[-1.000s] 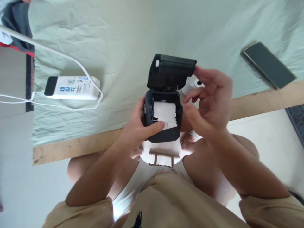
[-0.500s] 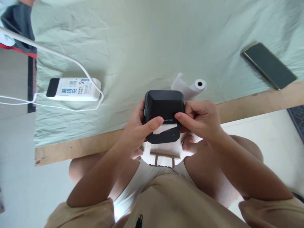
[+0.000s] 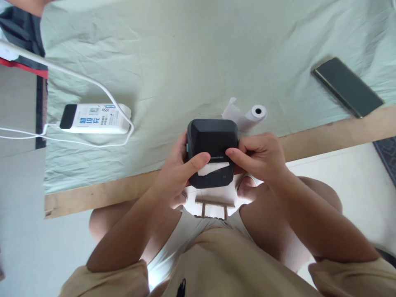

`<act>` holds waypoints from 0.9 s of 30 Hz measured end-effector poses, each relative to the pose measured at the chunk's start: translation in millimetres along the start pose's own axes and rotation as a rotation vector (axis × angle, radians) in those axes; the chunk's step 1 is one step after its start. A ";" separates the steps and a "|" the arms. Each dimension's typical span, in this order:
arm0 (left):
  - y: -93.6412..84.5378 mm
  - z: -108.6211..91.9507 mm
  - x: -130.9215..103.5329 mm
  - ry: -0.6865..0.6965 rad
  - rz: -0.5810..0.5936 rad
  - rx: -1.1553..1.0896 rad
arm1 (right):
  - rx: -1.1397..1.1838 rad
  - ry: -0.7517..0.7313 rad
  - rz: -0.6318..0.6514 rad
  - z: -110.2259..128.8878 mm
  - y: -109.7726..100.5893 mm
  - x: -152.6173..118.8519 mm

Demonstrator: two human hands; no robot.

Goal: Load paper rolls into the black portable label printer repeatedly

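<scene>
A small black label printer (image 3: 212, 140) is held between my two hands at the table's near edge. From its slot sticks a short torn strip of white paper (image 3: 213, 168). My left hand (image 3: 182, 163) is closed around the printer's left side, its thumb on top by the strip. On the other side, my right hand (image 3: 260, 154) grips the printer, with the thumb on its top face and the other fingers curled at the edge. Just beyond the printer lies a partly unrolled white paper roll (image 3: 257, 113). What the printer holds inside is hidden.
A white power bank (image 3: 95, 118) with white cables lies at the left. To the right rests a dark phone (image 3: 348, 86). A pale green cloth (image 3: 173, 74) covers the table, leaving a bare wooden edge (image 3: 102, 198). Part of another person's arm (image 3: 31, 5) shows at top left.
The hands and printer keep nearly the same pose, with only a slight shift in the view. At top left, the other person's arm reaches further into sight.
</scene>
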State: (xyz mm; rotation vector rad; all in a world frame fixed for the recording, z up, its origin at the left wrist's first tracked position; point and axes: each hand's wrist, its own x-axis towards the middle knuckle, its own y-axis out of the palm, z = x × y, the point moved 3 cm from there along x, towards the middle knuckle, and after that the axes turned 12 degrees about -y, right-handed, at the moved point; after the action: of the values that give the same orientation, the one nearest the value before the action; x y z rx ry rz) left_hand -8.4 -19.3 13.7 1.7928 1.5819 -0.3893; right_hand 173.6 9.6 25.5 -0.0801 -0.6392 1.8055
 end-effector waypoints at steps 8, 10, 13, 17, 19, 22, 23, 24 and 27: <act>6.0 -5.5 -4.0 -0.016 -0.014 -0.022 | -0.021 0.132 0.050 -6.7 -2.6 3.0; 5.0 -5.1 -3.4 -0.007 -0.035 -0.045 | -0.030 0.110 0.050 -7.3 -1.6 4.0; 3.1 -3.9 -2.4 -0.012 -0.065 -0.054 | -0.053 0.083 0.042 -9.2 -0.2 5.2; 1.2 -2.0 -0.5 -0.036 -0.063 -0.005 | -0.052 0.068 0.039 -12.1 0.1 5.8; 0.8 -1.8 1.1 -0.005 -0.046 0.006 | -0.030 0.061 0.055 -12.8 0.0 5.3; 2.0 -1.9 2.7 0.040 -0.031 0.001 | 0.003 0.047 0.067 -12.7 -0.2 3.8; 2.9 -2.1 2.5 0.044 -0.032 0.000 | 0.007 0.041 0.063 -12.4 -0.2 3.2; 3.9 -2.6 1.9 0.043 -0.034 0.000 | 0.005 0.037 0.055 -12.2 -0.3 2.6; 7.0 -4.7 -1.3 0.024 -0.041 -0.003 | -0.013 0.025 0.038 -11.8 0.3 1.5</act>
State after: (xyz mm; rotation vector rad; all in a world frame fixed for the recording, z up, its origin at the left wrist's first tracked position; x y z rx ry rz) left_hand -3.0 -17.1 20.0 1.7715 1.6365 -0.3861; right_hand 177.2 15.4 15.7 -0.1242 -0.6356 1.8340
